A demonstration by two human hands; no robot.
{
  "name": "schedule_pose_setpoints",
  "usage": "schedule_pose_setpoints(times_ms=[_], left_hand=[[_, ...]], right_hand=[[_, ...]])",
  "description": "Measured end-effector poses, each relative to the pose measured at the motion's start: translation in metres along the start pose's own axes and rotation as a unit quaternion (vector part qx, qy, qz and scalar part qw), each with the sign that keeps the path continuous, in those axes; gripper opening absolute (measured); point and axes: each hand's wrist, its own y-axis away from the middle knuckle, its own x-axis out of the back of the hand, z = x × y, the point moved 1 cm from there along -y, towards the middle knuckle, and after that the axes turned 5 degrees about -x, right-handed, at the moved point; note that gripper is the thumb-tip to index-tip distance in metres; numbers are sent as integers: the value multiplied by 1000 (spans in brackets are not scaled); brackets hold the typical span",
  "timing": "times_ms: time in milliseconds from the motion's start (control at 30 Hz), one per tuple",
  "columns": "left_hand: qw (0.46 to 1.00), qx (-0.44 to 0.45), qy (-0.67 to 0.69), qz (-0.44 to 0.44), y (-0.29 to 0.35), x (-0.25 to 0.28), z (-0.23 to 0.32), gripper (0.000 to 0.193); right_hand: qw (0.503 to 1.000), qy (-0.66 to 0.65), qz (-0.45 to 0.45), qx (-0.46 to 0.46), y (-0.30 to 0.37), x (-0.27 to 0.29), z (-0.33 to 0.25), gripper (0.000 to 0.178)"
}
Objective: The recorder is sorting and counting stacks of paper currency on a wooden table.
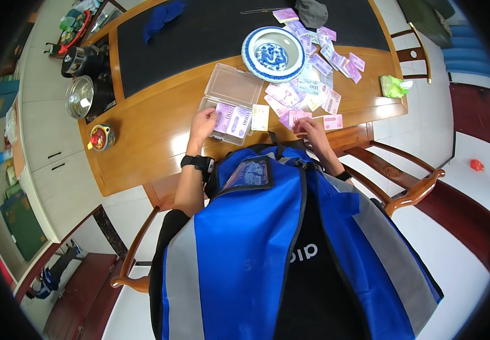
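Notes point(237, 122), violet and printed like currency, lie side by side in a shallow clear box point(233, 139) near the front edge of the table point(160, 122). From my distant station I see the box's lid point(235, 85) folded back flat behind it, an arrangement that presumably leaves the contents reachable from above. The left hand point(202, 123) is at the box's left side, thumb and fingers drawn together by the end of a violet note; I judge this position suited to steadying the box or aligning the paper, but I cannot tell whether anything is pinched. A yellowish note point(260, 118) lies just beside the box's right edge. The right hand point(311, 129) is near the table's front edge, its fingers loosely curled close to a pink note point(300, 116); whether they touch it I cannot tell. Beyond, loose notes point(282, 92) spread in an overlapping drift, probably fanned so that differing colours show separately. They run past the right side of a blue-and-white bowl point(276, 78), which stands partly on the dark runner point(194, 45), towards a grey cloth item point(313, 12). Farther out, I note a green packet point(391, 86) at the table's right end and a blue cloth point(163, 20) at the far left, both well apart from the hands.
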Motion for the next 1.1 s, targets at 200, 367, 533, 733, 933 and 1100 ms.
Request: schedule_pose_setpoints(times_ms=[200,367,533,733,933,1100], left_hand=[[999,24,8,-27,0,3,-2,29],[991,47,-126,7,14,9,33,33],[981,-107,-34,-155,52,-46,94,29],[919,-32,-276,-281,37,-118,98,38],[934,-16,-308,-180,32,-171,99,46],[967,-65,-222,-110,22,-187,108,49]], right_hand=[[945,197,172,198,-49,33,-8,27],[934,207,264,119,-34,94,5,30],[920,303,246,19,-8,123,41,36],[918,350,160,91,-9,106,53,34],[876,460,16,143,-17,90,32,41],[955,246,-87,141,-43,92,3,39]])
